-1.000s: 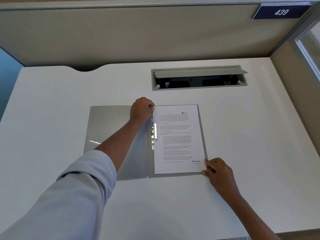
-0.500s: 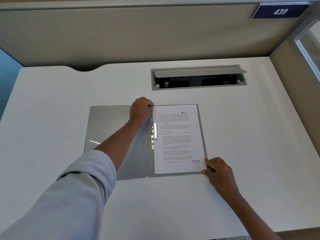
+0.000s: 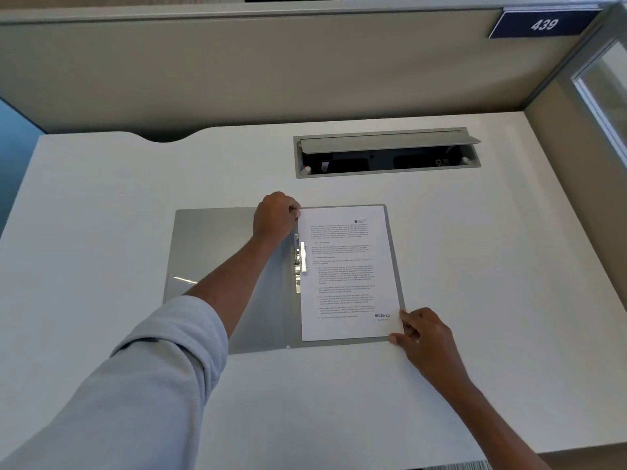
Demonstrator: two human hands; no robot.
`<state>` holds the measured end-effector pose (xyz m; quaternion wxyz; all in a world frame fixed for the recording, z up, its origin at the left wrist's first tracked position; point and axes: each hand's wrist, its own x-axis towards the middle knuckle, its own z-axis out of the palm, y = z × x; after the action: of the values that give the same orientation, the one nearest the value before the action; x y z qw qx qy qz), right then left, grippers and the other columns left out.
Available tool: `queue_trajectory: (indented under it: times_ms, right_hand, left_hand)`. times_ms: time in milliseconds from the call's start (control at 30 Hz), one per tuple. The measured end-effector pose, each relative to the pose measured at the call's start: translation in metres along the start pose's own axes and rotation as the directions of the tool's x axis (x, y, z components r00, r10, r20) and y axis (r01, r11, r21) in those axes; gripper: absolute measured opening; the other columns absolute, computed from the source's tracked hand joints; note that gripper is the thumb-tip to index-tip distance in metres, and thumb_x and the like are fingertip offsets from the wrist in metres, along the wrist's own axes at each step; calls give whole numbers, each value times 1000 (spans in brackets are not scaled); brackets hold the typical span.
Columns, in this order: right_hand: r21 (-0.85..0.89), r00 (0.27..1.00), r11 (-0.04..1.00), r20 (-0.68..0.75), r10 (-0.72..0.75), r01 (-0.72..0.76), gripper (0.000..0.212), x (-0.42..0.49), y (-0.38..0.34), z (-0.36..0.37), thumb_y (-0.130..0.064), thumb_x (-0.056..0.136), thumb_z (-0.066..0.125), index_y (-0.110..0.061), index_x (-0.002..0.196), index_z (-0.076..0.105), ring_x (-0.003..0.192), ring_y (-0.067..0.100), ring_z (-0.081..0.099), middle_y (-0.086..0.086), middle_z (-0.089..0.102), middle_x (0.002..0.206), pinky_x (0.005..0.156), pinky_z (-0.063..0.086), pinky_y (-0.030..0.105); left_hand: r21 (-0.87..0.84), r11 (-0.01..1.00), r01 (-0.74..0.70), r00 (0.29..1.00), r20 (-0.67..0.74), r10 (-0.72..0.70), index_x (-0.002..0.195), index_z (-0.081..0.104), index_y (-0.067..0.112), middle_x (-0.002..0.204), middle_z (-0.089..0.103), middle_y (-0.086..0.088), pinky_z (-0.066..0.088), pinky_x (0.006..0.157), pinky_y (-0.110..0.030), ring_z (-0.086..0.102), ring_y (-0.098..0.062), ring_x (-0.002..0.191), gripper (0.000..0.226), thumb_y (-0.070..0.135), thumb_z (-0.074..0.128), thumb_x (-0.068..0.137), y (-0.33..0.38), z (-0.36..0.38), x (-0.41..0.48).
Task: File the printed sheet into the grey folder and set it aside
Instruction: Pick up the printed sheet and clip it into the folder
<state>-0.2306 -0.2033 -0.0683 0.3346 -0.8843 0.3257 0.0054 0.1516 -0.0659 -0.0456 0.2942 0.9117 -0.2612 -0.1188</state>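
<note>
A grey folder point(image 3: 230, 283) lies open and flat on a white desk point(image 3: 492, 266), its right half covered by a printed sheet point(image 3: 349, 273) stamped "RECEIVED" near the lower right. The left hand point(image 3: 275, 215), reaching out from a pale blue sleeve point(image 3: 142, 385), is curled into a loose fist at the sheet's upper left corner, its fingers point(image 3: 294, 211) bunched together and touching the paper's edge just above the metal fastener point(image 3: 300, 259) along the folder's spine; whether they actually pinch the corner cannot be told from this angle. The right hand point(image 3: 424, 337) rests at the lower right corner, fingers close together and bent, the fingertips point(image 3: 403, 315) pressed against the edge of the sheet and the folder beneath it, the thumb at the folder's bottom edge. The left cover of the folder lies bare, partly hidden under the left forearm. Behind the folder, a cable tray point(image 3: 386, 152) set into the desk stands with its lid raised, and a partition sign point(image 3: 543, 25) reads "439".
</note>
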Motion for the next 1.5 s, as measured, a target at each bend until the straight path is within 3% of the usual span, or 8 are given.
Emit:
queue_trajectory:
  times_ms: [167,300,400,567,933,1233,1333,1500]
  right_hand:
    - [-18,999,1000,-26,20,-20,33,2,-3,-2,-15,77,96,-6,102,77,71,18,59,0,57,82,66,44,16]
    - [33,998,998,-42,53,-52,44,3,-7,-7,-22,78,96,-13,117,76,77,16,64,-1,61,93,73,56,30]
    - [63,997,997,-62,54,-50,50,5,-9,-10,-26,81,94,-15,126,74,82,7,65,-1,64,101,74,52,21]
    - [80,994,997,-102,24,-16,53,13,-12,-14,-24,82,93,-10,129,73,85,20,68,4,67,108,76,61,34]
    - [85,993,995,-113,-43,53,49,21,-19,-8,-26,84,91,-12,129,75,85,5,66,0,67,105,71,47,2]
    - [87,992,991,-85,-95,102,44,22,-35,1,-24,88,88,-12,129,75,90,16,69,3,71,117,80,57,21]
    - [2,990,992,-47,-130,130,44,21,-37,4,-26,92,85,-15,132,73,110,24,68,3,70,130,89,63,40]
    - [-110,993,987,31,-117,120,44,20,-36,10,-31,95,80,-16,134,70,127,23,57,-1,66,137,94,57,40]
  left_hand:
    - [-18,998,53,999,4,-53,94,75,-8,99,77,-23,44,77,-34,53,-20,84,20,10,67,99,-3,1,-1]
    - [-41,999,25,1000,11,-25,85,52,21,85,56,-3,40,78,-32,51,-19,82,22,16,65,102,1,-6,-14]
    - [-94,994,55,998,24,-53,79,70,4,83,74,-9,57,80,-38,67,-25,78,27,18,66,101,-4,-5,-28]
    - [-107,992,69,997,41,-64,87,83,6,92,83,-8,63,82,-37,72,-19,77,25,16,65,102,-11,-3,-47]
    - [-80,997,14,1000,11,-13,94,86,12,96,84,0,63,81,-33,68,-8,77,15,12,72,98,-5,-15,-67]
    - [-60,998,6,1000,-22,-7,97,84,29,93,73,11,54,71,-27,67,-9,81,7,32,77,96,-10,-20,-118]
    - [-57,998,-10,1000,-26,9,100,85,29,92,73,11,50,68,-26,64,-8,79,9,33,78,95,-12,-18,-131]
    - [-36,999,-23,1000,-6,23,101,86,29,94,74,10,42,65,-17,62,-6,79,10,33,80,94,-14,-13,-144]
